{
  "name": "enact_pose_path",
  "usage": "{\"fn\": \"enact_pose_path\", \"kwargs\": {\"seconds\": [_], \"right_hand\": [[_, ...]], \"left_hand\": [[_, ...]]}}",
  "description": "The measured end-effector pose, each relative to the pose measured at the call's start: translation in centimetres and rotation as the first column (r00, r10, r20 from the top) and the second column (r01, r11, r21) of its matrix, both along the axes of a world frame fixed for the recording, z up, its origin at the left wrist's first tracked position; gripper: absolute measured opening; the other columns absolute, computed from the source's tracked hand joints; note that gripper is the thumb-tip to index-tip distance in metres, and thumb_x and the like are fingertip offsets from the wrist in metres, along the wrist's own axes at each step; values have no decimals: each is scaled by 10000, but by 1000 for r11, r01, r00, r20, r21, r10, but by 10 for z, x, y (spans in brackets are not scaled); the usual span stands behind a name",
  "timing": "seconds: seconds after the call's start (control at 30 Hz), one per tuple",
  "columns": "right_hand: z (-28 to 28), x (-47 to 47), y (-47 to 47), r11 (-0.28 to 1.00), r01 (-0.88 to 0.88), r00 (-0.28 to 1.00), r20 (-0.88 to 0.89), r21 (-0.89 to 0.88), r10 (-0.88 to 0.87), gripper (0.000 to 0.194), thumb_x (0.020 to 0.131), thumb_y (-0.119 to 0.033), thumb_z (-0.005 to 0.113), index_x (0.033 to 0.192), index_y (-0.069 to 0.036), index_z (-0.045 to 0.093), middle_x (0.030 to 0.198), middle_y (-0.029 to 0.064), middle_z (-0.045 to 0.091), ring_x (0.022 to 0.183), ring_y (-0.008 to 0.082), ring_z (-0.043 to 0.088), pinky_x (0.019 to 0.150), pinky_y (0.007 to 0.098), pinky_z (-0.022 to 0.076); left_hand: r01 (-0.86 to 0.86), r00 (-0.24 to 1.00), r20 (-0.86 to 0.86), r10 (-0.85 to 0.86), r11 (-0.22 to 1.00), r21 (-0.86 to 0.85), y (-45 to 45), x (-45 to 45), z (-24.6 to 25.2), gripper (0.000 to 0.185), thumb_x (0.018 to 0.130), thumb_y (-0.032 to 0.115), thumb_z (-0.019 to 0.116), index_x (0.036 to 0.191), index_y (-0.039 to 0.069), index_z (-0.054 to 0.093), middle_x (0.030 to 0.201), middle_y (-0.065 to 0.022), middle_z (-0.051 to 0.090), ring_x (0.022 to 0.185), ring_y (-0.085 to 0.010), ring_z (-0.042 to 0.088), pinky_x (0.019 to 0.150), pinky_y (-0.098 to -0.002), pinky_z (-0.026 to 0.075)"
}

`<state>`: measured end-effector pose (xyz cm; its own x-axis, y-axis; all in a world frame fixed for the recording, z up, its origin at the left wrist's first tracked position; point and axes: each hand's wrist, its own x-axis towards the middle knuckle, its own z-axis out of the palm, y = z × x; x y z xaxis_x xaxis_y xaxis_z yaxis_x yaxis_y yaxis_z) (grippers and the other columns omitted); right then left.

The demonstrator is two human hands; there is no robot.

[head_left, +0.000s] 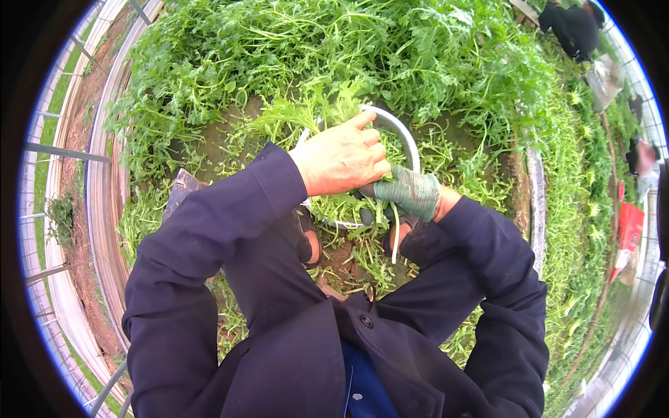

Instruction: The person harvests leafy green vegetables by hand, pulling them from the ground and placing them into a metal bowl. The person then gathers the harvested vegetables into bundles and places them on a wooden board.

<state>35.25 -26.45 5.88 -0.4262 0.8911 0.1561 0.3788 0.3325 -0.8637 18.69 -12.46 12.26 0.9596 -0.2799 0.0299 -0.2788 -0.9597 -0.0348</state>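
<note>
A round white-rimmed container [408, 137] stands on the ground before me, between my feet and the leafy bed, with cut greens in it. My left hand [342, 157], bare, is over the container with its fingers bent against leafy greens. Touching it on the right is my right hand [405, 192] in a green knitted glove with dark fingers, closed around green stems. A pale stem [396, 235] hangs down below the glove. Light green leaves [334, 102] show just beyond my left hand; whether it grips them is hard to tell.
Dense serrated-leaf greens [355, 47] grow ahead. Loose cuttings [366, 261] lie around my shoes. A pale edging [537, 198] borders the bed at right. Metal tubes [68, 151] stand at left. A person in dark clothes [572, 28] is at upper right; a red object [631, 224] lies far right.
</note>
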Motion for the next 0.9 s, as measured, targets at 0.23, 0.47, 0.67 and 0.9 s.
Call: {"fn": "enact_pose_path", "kwargs": {"seconds": [0.23,0.47,0.67,0.9], "right_hand": [[39,-39,2,439,407,451,-242,-801,-859,439,961,-378,625,1291,-105,529,1031,54,637,686,115,614,469,271,448],[5,-47,16,463,722,343,-316,-514,-885,273,980,-213,628,1180,-31,595,927,29,642,728,119,560,619,290,468],[-6,-53,14,432,816,334,-297,-383,-895,221,1000,-240,602,1012,-21,623,818,33,624,678,110,534,578,283,444],[-9,-51,17,495,858,436,-314,-140,-844,246,1002,-206,589,881,7,610,706,16,551,597,110,481,528,301,393]], "left_hand": [[-681,370,559,742,626,-379,-15,-37,9,656,747,63,696,1372,79,499,1371,-127,542,1327,-304,463,1114,-445,300],[-497,650,-293,701,100,-862,-86,-31,-55,660,903,417,675,1338,-25,448,1089,-270,653,1007,-392,659,867,-445,513],[-587,487,-247,838,105,-803,-107,-16,-63,253,944,268,579,947,17,552,693,-223,617,664,-435,619,613,-519,473],[-582,442,-240,864,73,-810,-111,-5,-63,371,943,303,516,758,1,625,696,-223,634,721,-444,638,678,-522,504]]}}
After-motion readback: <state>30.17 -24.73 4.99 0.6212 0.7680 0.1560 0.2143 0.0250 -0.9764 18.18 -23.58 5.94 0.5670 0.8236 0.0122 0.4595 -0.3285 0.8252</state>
